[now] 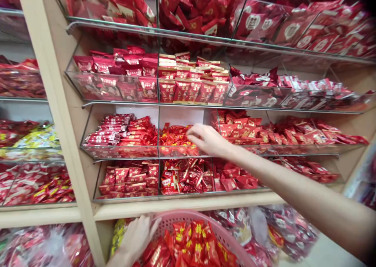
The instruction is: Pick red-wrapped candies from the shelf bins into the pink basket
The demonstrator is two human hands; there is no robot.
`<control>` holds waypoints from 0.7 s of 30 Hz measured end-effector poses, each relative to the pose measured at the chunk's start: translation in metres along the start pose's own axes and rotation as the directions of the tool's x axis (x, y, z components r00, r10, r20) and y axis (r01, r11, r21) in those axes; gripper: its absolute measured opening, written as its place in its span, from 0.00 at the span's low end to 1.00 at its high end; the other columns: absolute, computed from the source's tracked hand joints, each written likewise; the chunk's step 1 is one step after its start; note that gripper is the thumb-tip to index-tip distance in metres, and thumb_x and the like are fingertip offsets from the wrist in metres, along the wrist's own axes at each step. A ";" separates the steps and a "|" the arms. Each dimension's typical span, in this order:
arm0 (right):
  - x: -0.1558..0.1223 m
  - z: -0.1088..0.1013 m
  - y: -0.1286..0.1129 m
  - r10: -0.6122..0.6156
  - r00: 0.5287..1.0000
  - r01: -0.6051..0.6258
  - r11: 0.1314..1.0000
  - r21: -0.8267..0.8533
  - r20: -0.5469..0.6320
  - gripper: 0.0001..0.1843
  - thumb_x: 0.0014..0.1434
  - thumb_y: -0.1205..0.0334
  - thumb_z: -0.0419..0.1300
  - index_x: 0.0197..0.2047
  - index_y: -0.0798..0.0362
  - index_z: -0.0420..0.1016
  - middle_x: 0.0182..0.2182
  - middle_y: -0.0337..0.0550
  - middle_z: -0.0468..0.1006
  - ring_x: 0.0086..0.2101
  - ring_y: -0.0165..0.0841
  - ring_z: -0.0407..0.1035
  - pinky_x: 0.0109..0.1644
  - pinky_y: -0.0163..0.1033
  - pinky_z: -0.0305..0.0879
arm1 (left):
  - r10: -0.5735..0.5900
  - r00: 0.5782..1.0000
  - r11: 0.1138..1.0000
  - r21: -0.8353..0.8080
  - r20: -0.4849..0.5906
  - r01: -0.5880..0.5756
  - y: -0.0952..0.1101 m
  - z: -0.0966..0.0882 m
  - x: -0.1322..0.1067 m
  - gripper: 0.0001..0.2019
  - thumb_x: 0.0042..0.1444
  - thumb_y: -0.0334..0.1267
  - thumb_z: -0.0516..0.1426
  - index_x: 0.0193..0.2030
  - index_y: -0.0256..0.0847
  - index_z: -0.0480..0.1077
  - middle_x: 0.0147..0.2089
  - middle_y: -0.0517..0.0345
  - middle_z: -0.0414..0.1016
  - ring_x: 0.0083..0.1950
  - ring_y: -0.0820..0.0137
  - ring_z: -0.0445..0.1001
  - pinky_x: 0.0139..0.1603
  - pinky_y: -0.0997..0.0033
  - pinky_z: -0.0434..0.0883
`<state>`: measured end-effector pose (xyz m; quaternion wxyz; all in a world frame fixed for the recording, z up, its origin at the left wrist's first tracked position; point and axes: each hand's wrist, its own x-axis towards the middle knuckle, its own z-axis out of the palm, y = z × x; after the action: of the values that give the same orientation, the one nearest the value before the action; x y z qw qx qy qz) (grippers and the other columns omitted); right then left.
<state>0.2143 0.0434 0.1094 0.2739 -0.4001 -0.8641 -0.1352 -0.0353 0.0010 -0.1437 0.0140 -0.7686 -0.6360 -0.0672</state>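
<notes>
Pink and perforated, a basket sits nearest the camera, holding glossy red packets with yellow lettering. Small red wrappers lie loose in a clear-fronted compartment, where the person's right hand reaches. These wrappers look light, their thin film crinkly and probably slippery; a pinch at the edge or around the middle should hold one without crushing the contents. The right hand's fingers bend toward the thumb, partly spread; blur hides whether they pinch a wrapper. The left hand lies at the basket's left rim; whether it grips cannot be told.
</notes>
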 end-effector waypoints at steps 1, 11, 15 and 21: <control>0.024 0.004 0.011 0.056 0.998 -0.056 0.998 -0.042 0.005 0.13 0.62 0.60 0.49 0.43 0.55 0.71 0.41 0.47 0.72 0.43 0.35 0.65 0.48 0.39 0.58 | -0.002 1.000 1.000 0.002 0.007 0.002 0.000 0.000 0.000 0.21 0.62 0.46 0.39 0.42 0.39 0.69 0.36 0.47 0.78 0.39 0.58 0.77 0.38 0.64 0.68; 0.114 0.070 0.053 0.340 0.927 -0.332 0.940 -0.080 0.156 0.35 0.58 0.36 0.39 0.52 0.51 0.68 0.52 0.52 0.69 0.49 0.45 0.65 0.48 0.46 0.61 | 0.020 1.000 1.000 -0.019 0.024 -0.020 -0.007 0.006 0.004 0.19 0.62 0.44 0.40 0.45 0.40 0.69 0.40 0.47 0.77 0.42 0.60 0.76 0.41 0.64 0.68; 0.107 0.073 0.052 0.333 0.928 -0.318 0.942 -0.112 0.168 0.37 0.53 0.31 0.42 0.50 0.49 0.70 0.53 0.52 0.68 0.51 0.45 0.63 0.50 0.46 0.59 | 0.027 1.000 0.998 -0.056 0.016 -0.026 -0.007 0.001 0.003 0.19 0.61 0.43 0.39 0.47 0.41 0.68 0.39 0.48 0.77 0.43 0.61 0.75 0.42 0.64 0.68; 0.102 0.069 0.054 0.300 0.932 -0.276 0.951 -0.136 0.202 0.30 0.52 0.36 0.51 0.47 0.49 0.71 0.50 0.49 0.71 0.48 0.42 0.66 0.46 0.41 0.62 | 0.030 0.999 0.993 -0.115 0.028 -0.026 -0.006 -0.008 0.002 0.19 0.60 0.43 0.40 0.47 0.43 0.69 0.41 0.48 0.77 0.44 0.60 0.75 0.44 0.64 0.68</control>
<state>0.1768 0.1723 0.1135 0.1717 -0.5489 -0.8127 -0.0936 -0.0419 0.0031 -0.1360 -0.0386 -0.7778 -0.6205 -0.0920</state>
